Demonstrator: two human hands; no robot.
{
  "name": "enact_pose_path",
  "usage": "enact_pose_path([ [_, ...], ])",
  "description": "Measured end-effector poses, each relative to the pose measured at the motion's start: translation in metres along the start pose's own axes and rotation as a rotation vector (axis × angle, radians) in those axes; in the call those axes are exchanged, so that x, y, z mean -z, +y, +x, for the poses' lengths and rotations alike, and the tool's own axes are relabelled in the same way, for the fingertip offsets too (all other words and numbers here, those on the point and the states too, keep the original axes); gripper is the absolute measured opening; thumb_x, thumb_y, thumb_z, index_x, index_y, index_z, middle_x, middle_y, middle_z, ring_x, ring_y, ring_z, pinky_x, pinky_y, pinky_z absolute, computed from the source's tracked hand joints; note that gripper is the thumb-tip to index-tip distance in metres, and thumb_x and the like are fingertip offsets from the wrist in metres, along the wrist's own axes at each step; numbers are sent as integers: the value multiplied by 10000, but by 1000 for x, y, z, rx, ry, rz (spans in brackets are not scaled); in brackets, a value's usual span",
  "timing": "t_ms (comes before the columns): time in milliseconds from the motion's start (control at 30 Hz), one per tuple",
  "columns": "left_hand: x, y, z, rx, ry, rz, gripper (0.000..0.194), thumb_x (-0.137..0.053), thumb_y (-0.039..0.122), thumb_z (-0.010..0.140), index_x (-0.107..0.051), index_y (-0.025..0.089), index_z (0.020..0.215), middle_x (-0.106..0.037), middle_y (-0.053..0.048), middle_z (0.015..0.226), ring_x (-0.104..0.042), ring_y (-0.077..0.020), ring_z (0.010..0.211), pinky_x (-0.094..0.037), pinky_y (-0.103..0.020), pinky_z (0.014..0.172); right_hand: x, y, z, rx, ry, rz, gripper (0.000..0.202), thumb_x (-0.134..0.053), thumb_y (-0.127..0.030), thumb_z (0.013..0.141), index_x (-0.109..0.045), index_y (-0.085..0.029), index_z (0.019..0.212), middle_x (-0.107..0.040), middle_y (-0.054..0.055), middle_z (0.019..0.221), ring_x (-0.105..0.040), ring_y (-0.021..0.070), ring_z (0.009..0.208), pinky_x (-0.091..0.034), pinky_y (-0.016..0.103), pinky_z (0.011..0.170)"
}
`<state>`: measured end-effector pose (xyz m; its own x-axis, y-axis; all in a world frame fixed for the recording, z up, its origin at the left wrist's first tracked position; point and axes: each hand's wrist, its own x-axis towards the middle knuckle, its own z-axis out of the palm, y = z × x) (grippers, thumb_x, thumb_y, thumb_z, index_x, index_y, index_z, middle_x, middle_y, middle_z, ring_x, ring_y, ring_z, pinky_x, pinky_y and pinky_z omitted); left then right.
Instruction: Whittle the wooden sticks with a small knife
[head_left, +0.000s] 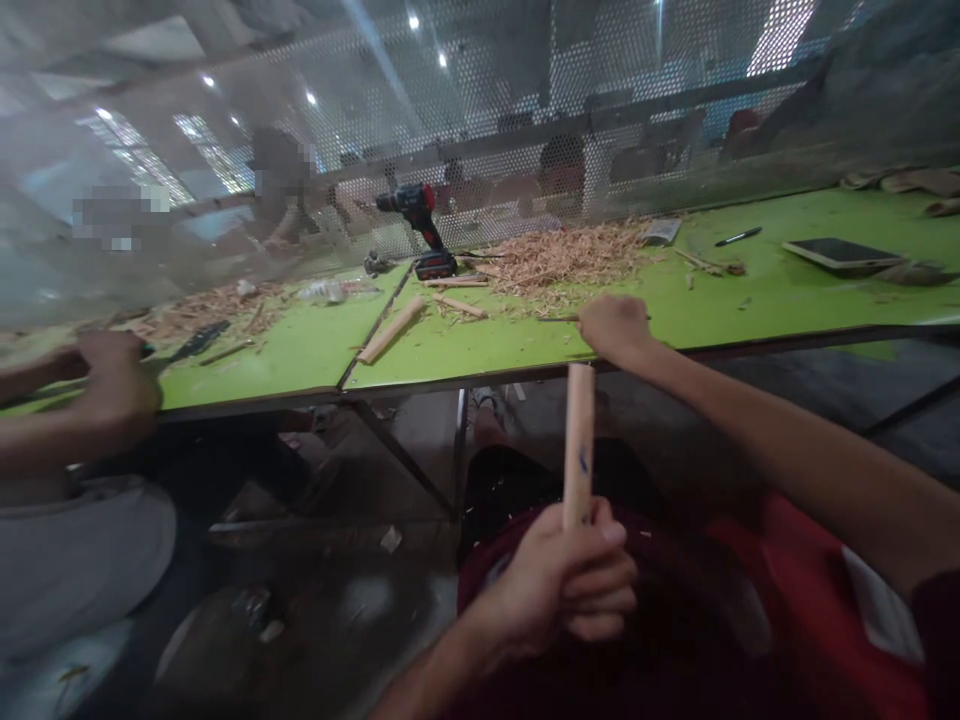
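Below green table (750, 300), left hand (559, 590) gripping wooden stick (578, 440) (upright), right hand (615, 328) on edge

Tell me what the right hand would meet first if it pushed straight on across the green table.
Probably the pile of wood shavings, which lies just beyond the right hand at the table's near edge; depth is hard to judge, and a thin stick under the hand may come first.

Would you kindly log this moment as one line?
left hand: grips wooden stick upright | right hand: on green table edge | shavings, drill behind
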<state>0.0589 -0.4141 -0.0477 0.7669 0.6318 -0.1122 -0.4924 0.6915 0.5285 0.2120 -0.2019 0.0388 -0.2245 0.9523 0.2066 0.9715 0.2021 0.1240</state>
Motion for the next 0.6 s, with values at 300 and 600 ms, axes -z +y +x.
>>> enact_pose_path([
  [300,-3,15,13,-171,6,-5,447,-814,362,967,-401,254,832,-252,138,459,-50,-69,421,-132,-135,361,26,-17,-94,92,-110,-2,356,-538,-313,1076,-886,-237,1079,-846,131,975,-769,286,889,-429,329,688],
  [600,0,17,15,-181,181,49,511,-882,429,891,-410,252,807,-251,142,448,-43,-49,420,-108,-143,371,-5,-35,-85,231,-26,14,493,-389,-196,1148,-866,-131,1046,-837,173,885,-761,246,778,-420,308,669],
])
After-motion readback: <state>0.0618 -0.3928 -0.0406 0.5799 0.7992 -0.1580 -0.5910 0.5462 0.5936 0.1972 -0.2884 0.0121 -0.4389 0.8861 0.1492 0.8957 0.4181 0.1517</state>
